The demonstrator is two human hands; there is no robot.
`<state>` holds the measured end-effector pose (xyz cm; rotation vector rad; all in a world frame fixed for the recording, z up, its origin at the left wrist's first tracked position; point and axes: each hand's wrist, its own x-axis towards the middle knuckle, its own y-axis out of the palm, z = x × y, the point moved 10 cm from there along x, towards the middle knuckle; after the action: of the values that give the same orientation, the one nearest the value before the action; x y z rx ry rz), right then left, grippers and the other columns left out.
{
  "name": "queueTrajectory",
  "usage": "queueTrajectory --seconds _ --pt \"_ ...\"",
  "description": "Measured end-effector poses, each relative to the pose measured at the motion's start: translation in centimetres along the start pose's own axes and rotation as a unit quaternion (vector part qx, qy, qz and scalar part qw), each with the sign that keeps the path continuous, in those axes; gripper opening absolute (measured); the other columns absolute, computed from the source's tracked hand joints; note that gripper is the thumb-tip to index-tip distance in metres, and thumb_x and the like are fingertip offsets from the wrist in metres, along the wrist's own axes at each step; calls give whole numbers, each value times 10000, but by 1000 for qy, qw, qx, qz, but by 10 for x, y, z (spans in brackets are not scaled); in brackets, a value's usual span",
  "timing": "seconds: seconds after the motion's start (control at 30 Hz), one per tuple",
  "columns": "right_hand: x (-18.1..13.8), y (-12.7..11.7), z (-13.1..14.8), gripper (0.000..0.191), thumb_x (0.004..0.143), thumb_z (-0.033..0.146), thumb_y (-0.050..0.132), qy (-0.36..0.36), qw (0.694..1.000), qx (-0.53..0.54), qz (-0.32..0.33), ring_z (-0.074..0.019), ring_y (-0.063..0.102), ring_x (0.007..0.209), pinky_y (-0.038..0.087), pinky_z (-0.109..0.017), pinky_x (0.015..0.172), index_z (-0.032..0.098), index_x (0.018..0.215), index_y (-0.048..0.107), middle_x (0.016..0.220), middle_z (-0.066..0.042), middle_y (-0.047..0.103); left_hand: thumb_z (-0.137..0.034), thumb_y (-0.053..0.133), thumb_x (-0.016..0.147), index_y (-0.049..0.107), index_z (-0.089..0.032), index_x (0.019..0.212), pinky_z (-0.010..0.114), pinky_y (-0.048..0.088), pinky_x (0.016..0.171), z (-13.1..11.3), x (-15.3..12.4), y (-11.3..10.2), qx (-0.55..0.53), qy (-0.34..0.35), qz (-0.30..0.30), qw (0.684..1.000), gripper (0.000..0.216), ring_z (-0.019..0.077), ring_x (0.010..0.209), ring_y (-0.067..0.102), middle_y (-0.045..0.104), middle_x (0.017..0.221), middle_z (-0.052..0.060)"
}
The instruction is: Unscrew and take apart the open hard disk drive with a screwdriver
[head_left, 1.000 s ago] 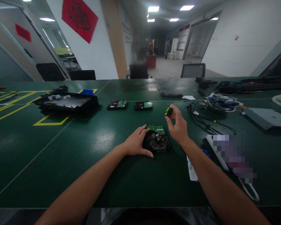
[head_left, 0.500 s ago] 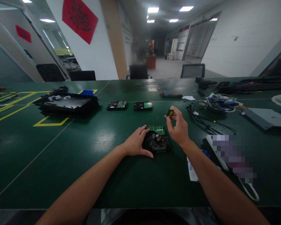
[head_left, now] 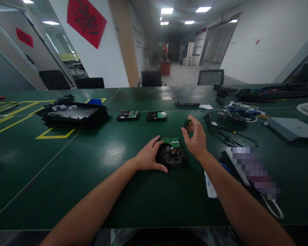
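A hard drive [head_left: 174,155] lies on the green table with its green circuit board [head_left: 172,142] facing up. My left hand [head_left: 151,156] grips it from the left, fingers over the far left corner and thumb along the near edge. My right hand [head_left: 196,138] is closed around a screwdriver [head_left: 187,123] with a black and yellow handle. The screwdriver's thin shaft slants down to the far right part of the circuit board. Whether its tip sits in a screw is too small to tell.
Two more hard drives, one left [head_left: 128,115] and one right [head_left: 156,115], lie farther back. Black trays [head_left: 74,114] stand at left. To the right are black cables [head_left: 226,133], a bundle of wires [head_left: 241,112], a grey metal box [head_left: 294,128] and a white power strip [head_left: 238,167].
The screwdriver handle has turned a little in my right hand's fingers, showing less yellow. My left hand and the hard drive stay in place; the view shifts very slightly.
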<state>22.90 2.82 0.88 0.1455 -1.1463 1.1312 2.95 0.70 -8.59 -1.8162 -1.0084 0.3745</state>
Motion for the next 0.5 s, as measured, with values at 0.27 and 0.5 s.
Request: queueTrajectory --seconds 0.27,0.5 --pt "0 3 2 629 975 280 528 -8 1000 2 13 -286 683 1039 594 -511 946 298 1571 327 1381 -123 592 -845 762 538 267 -200 1578 596 270 1230 -1 0 -1 1 8 3 1000 1321 422 1548 204 180 1675 228" --pt "-1 -1 5 635 966 315 581 -14 1000 -15 -6 -261 672 894 619 -516 871 312 1558 351 1277 -120 609 -869 740 536 267 -157 1577 565 273 1240 -2 1 -1 9 7 3 1000 1346 408 1546 218 201 1664 241"
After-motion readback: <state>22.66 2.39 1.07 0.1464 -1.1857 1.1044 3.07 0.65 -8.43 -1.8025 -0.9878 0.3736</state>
